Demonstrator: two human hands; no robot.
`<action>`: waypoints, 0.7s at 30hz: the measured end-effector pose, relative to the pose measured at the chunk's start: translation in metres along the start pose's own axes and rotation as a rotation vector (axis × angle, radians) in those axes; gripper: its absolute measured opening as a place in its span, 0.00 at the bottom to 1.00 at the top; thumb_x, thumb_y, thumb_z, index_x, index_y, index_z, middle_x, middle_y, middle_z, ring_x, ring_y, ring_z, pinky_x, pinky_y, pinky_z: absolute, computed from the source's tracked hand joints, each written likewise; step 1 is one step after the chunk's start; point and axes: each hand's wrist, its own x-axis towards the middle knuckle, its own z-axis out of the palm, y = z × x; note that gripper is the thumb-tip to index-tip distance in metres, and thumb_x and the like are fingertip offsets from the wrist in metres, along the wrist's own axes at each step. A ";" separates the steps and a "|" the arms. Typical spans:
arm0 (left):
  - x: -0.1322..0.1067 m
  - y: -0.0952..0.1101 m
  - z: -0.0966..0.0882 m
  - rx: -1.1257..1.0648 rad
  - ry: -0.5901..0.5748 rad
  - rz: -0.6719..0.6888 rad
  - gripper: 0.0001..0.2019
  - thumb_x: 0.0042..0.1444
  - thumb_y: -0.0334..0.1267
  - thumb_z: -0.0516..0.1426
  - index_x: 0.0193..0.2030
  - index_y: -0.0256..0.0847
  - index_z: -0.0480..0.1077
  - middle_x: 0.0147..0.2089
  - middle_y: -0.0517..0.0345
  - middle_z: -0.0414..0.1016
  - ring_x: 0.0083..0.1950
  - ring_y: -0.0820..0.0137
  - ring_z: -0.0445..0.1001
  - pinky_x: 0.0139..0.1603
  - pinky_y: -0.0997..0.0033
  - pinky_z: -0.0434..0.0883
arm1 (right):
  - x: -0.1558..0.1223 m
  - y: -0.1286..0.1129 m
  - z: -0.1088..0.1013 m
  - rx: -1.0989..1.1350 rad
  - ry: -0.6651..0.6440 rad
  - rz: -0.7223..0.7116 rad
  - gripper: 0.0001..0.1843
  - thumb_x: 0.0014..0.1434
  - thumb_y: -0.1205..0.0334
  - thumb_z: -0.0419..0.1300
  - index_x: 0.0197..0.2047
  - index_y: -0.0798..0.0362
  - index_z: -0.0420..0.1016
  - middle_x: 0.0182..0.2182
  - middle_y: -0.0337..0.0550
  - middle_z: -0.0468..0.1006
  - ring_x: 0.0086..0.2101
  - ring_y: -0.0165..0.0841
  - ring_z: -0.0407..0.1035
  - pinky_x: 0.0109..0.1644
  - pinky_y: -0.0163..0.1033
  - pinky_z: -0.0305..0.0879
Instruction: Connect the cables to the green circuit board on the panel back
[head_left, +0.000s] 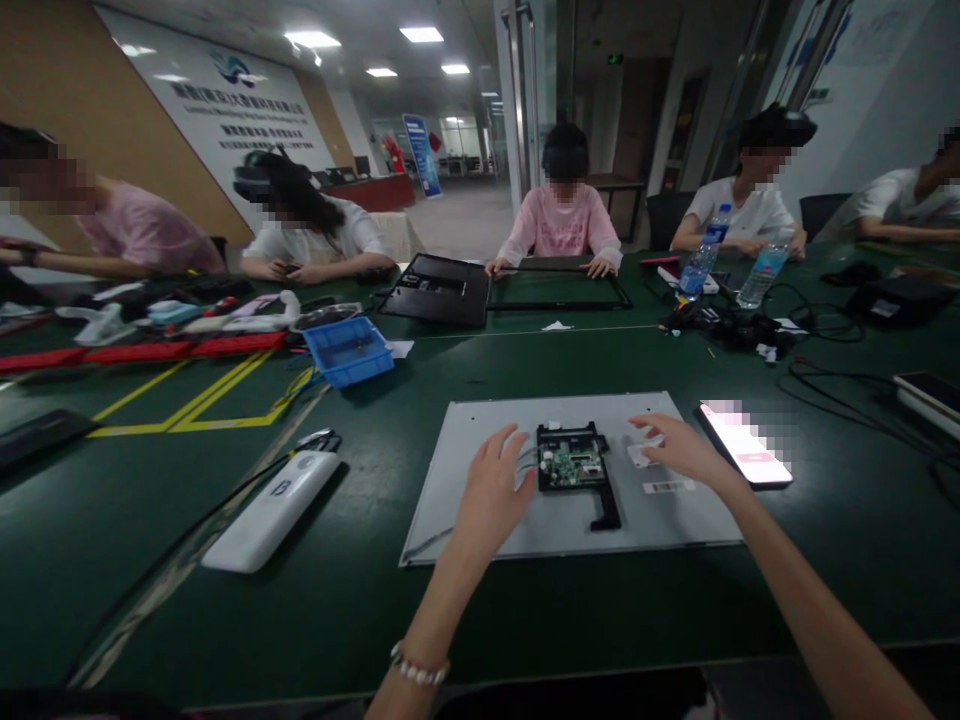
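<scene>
Two hands (491, 490) (679, 452) — circuit board (571, 464) between (contact unclear).

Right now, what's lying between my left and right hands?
In the head view, a green circuit board on a black bracket lies between your left hand and right hand, over the gray panel.

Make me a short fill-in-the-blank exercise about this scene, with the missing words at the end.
1. Over the flat grey rectangular panel, the green circuit board in its black frame lies between the person's left hand and ____ hand.
2. The pale beaded bracelet circles the person's ____ wrist.
3. The open plastic tray beyond the white oblong device is coloured ____.
4. The clear plastic bottles on the table number ____.

Missing words: right; left; blue; two.
</scene>
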 end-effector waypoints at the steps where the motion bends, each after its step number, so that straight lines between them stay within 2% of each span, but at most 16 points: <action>1: 0.007 0.007 0.003 -0.011 -0.023 0.047 0.17 0.57 0.32 0.53 0.54 0.42 0.62 0.59 0.51 0.63 0.59 0.61 0.63 0.59 0.53 0.62 | 0.003 0.000 0.001 0.001 -0.039 -0.013 0.25 0.49 0.70 0.56 0.53 0.54 0.69 0.48 0.49 0.72 0.40 0.35 0.70 0.45 0.41 0.66; 4: 0.022 0.028 0.018 -0.046 -0.124 0.187 0.13 0.59 0.31 0.51 0.51 0.41 0.65 0.56 0.52 0.66 0.57 0.63 0.65 0.57 0.56 0.64 | 0.007 -0.004 0.006 -0.014 -0.120 -0.039 0.21 0.47 0.71 0.56 0.47 0.53 0.74 0.44 0.47 0.74 0.38 0.34 0.70 0.43 0.39 0.66; 7: 0.028 0.043 0.037 -0.081 -0.180 0.277 0.12 0.61 0.30 0.49 0.50 0.40 0.65 0.54 0.53 0.67 0.56 0.64 0.65 0.57 0.58 0.64 | 0.006 -0.006 0.008 -0.049 -0.130 -0.006 0.17 0.48 0.69 0.56 0.42 0.53 0.76 0.39 0.46 0.75 0.34 0.33 0.70 0.40 0.38 0.65; 12: 0.021 0.049 0.057 -0.116 -0.227 0.346 0.13 0.62 0.30 0.48 0.52 0.39 0.63 0.56 0.52 0.65 0.57 0.65 0.63 0.58 0.60 0.62 | 0.003 -0.001 0.004 -0.078 -0.074 0.065 0.09 0.50 0.66 0.56 0.33 0.54 0.77 0.32 0.46 0.76 0.32 0.34 0.70 0.37 0.39 0.64; 16: 0.019 0.045 0.063 -0.093 -0.250 0.344 0.13 0.61 0.29 0.48 0.52 0.38 0.62 0.54 0.51 0.66 0.56 0.64 0.63 0.57 0.60 0.62 | -0.005 -0.002 0.002 0.106 -0.025 0.160 0.07 0.51 0.63 0.57 0.32 0.53 0.75 0.29 0.42 0.77 0.29 0.32 0.71 0.33 0.36 0.65; 19: 0.019 0.045 0.066 -0.070 -0.264 0.336 0.14 0.60 0.29 0.48 0.53 0.38 0.61 0.53 0.51 0.67 0.54 0.64 0.65 0.56 0.59 0.63 | -0.011 -0.007 0.005 0.321 -0.056 0.247 0.08 0.51 0.59 0.58 0.34 0.53 0.73 0.29 0.41 0.77 0.27 0.32 0.72 0.23 0.32 0.61; 21: 0.019 0.046 0.067 -0.063 -0.264 0.328 0.16 0.60 0.29 0.48 0.55 0.39 0.60 0.54 0.51 0.66 0.55 0.63 0.64 0.56 0.58 0.63 | -0.011 -0.010 0.010 0.446 -0.079 0.285 0.09 0.51 0.57 0.58 0.35 0.53 0.72 0.29 0.42 0.77 0.28 0.32 0.73 0.20 0.30 0.59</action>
